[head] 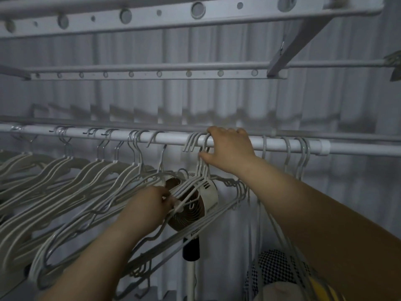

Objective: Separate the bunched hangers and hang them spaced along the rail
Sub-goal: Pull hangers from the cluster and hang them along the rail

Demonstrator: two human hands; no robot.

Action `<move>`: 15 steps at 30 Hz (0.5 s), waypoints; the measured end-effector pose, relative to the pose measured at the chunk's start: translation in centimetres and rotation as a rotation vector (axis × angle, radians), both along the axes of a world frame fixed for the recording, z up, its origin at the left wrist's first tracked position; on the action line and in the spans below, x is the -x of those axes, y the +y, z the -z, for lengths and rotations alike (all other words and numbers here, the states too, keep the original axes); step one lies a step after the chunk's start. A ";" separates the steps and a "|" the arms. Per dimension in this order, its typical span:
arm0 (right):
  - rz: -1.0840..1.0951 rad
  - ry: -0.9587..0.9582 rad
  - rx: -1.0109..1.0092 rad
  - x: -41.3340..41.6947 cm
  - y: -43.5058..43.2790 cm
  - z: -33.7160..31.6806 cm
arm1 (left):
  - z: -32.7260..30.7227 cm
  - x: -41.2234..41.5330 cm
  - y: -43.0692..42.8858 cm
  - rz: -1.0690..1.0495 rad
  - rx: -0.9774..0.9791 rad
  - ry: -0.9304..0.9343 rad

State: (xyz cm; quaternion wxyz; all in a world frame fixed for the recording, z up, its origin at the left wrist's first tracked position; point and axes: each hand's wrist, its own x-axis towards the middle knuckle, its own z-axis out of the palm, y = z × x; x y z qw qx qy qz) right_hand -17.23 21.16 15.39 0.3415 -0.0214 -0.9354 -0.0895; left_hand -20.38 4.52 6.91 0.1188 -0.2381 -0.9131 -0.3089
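From the head camera, your right hand (227, 146) is up on the rail (173, 139). Its fingers (213, 131) curl over the top and the thumb comes in from below, so they are clamped on a hook of the bunched hangers (196, 143). The other hooks of that bunch sit tight together just left of your fingertips. That grip looks meant to lift or slide one hook free while the rest stay put.

Your left hand (149, 205) is lower. Its fingers (168, 198) are closed on the shoulder wires of the same bunch, probably to steady the bodies so they don't swing or tangle.

Further left of both sets of fingers, the spaced hangers (65, 168) hang in small groups along the rail. A few more hooks (301, 148) sit to the right of your right wrist.

Which hanger each hand holds is hard to tell, because the wires overlap and are blurred. Your left fingertips are partly buried among them. A fan (201, 200) stands behind the bunch, half screened by wire. Your right forearm covers part of a checked cloth (275, 268) below. The drying rack (152, 18) overhead is cut off at the frame edge.
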 end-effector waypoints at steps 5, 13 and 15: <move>0.009 0.022 0.014 -1.3 1.8 0.2 | 0.3 0.6 0.4 -0.053 -0.002 -0.013; 0.085 0.014 -0.046 -3.2 4.1 0.3 | 0.4 -0.5 1.2 -0.146 0.101 0.194; 0.135 0.021 -0.099 -3.5 4.7 0.3 | 0.4 -0.7 1.4 -0.188 0.134 0.291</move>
